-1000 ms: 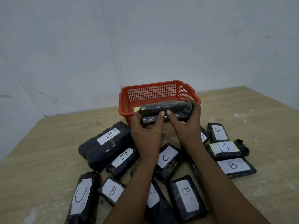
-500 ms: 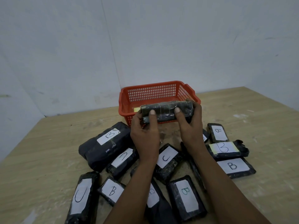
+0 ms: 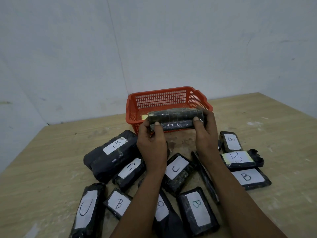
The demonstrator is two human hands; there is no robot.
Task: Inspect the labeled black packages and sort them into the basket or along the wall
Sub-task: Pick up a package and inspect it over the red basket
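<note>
Both hands are holding one taped black package [image 3: 175, 120] up in the air, right in front of the red basket's [image 3: 164, 98] near wall. Left hand [image 3: 151, 145] is pinching its left end with the thumb on the front, right hand [image 3: 205, 133] is curling round the right end. No label is showing on it from here. The other labeled packages [image 3: 197, 210] are lying scattered on the tabletop [image 3: 42, 160] toward its near edge, Bs and Us facing up.

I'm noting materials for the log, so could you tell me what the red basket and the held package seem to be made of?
Red basket: likely moulded plastic, given its even lattice walls. Held package: probably black plastic film, glossy and wrinkled, banded with clear tape.
</note>
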